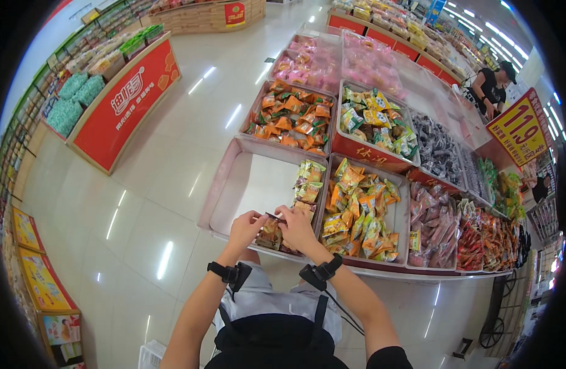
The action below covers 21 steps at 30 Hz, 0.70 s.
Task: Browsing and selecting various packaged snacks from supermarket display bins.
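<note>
My left hand (pixel 246 228) and my right hand (pixel 296 227) meet over the near end of a white-floored display bin (pixel 237 173). Between their fingertips they pinch a thin dark item (pixel 275 218), probably a small packet seen edge-on; its print is too small to make out. Just beneath the fingers lie brown snack packets (pixel 269 236), partly hidden by my right hand. Beyond them, yellow-green packets (pixel 309 177) are lined up along the bin's right wall. The left part of this bin shows bare floor.
To the right stands a bin of orange and yellow packets (pixel 359 210); behind mine is one with orange-wrapped snacks (pixel 294 115). A price sign (pixel 518 127) rises at right, near a person in black (pixel 488 90). A red-fronted counter (pixel 126 104) stands across the tiled aisle.
</note>
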Available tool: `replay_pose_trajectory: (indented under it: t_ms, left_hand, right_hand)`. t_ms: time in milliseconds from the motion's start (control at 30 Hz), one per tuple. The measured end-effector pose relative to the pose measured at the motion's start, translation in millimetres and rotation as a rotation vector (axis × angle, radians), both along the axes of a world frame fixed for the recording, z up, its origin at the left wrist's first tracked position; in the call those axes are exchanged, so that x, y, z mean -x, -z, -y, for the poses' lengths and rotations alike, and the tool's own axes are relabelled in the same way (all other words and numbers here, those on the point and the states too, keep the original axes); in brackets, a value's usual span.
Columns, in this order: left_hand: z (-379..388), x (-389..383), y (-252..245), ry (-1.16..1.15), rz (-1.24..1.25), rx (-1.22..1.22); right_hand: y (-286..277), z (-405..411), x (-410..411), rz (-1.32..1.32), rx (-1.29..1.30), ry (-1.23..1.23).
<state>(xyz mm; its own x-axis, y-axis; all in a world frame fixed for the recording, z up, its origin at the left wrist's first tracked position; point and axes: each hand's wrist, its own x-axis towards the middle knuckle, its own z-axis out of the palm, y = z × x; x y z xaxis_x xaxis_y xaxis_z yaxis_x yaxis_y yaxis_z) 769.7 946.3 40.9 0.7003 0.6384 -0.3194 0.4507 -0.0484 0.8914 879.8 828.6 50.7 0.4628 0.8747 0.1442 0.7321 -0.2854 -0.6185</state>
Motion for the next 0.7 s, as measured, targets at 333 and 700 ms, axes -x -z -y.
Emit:
replay_pose_trajectory:
  t_ms: [333,700]
  left_hand:
    - [-4,-14,-5,0.249,0.037,-0.09]
    - [-12,7,-2,0.172,0.005,0.178]
  right_hand:
    - [-16,1,-14,0.071,-0.003,0.043]
    - [0,-3,8,-0.518,-0.442,0.431]
